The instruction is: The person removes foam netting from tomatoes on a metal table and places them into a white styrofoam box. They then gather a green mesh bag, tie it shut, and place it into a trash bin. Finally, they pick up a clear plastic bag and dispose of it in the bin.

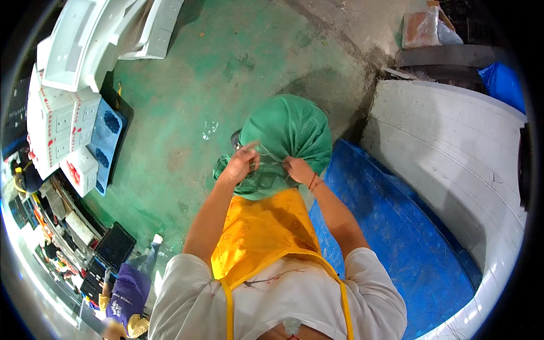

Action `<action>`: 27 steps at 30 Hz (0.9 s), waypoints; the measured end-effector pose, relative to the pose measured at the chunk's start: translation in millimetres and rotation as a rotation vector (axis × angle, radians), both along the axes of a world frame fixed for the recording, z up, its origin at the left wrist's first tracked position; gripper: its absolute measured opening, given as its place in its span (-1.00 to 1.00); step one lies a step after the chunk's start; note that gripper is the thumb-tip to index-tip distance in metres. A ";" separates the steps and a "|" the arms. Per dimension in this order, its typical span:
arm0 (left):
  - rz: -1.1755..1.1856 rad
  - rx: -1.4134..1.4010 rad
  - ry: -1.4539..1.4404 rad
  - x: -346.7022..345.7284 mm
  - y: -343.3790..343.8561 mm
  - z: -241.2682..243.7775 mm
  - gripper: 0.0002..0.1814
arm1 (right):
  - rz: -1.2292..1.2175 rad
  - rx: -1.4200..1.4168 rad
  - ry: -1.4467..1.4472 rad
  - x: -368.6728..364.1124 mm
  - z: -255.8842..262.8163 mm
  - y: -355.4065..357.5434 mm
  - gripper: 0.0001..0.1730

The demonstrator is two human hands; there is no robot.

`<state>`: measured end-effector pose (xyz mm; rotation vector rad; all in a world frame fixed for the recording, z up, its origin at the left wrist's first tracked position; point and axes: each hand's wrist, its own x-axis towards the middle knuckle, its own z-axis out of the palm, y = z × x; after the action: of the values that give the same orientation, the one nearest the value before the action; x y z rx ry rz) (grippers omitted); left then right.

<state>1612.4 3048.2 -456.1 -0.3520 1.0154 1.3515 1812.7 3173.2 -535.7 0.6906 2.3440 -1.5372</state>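
A full green mesh sack [289,125] bulges in front of me, its cloth gathered into folds near my right hand [298,170]. That hand pinches the gathered neck with thumb and fingers. My left hand [243,163] is at the other side, its index finger extended, and a thin pale string [270,154] runs between the two hands. Whether the left fingers grip the string is hard to tell. Loose green netting [259,185] lies bunched below both hands, against the yellow apron [263,229]. A small dark round object [236,139] shows partly behind the sack's left edge.
White foam boxes [59,123] are stacked at the left on a blue pallet [104,144]. A blue platform [382,229] and a white panelled surface [442,148] border my right. A person in a purple vest [127,293] is at the lower left.
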 end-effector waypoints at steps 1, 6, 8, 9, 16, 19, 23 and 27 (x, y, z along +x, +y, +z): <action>0.071 -0.015 0.026 1.2 7.1 7.1 -0.57 | -0.016 0.025 0.014 0.7 -1.3 -1.4 -0.76; -0.135 -0.102 0.427 14.5 -6.1 -22.0 -0.65 | -0.835 -1.009 -0.128 -18.6 45.6 7.0 -0.73; -0.480 -0.152 0.745 20.2 -4.2 -10.7 -0.81 | -0.802 -1.031 -0.093 -33.0 66.9 4.5 -0.74; -0.509 -0.113 0.832 23.9 -2.2 -7.0 -0.80 | -0.731 -1.004 -0.101 -38.7 74.9 1.6 -0.74; -0.963 0.200 0.768 3.8 18.2 3.9 -0.64 | -0.616 -1.094 -0.111 -59.3 104.6 -7.1 -0.80; -0.942 0.242 0.757 10.3 19.9 -6.2 -0.64 | -0.735 -1.248 -0.134 -48.2 81.7 -2.6 -0.80; -0.744 0.053 0.658 39.6 15.4 -48.7 -0.76 | -1.095 -1.547 -0.106 -35.0 61.8 16.9 -0.82; -0.834 0.012 0.965 62.2 31.0 -51.6 -0.76 | -1.266 -1.676 -0.165 -38.5 48.8 25.4 -0.84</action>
<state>1674.6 3079.1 -507.7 0.7591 1.6755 0.7020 1774.1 3198.6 -487.0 1.5218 -0.3106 -2.7177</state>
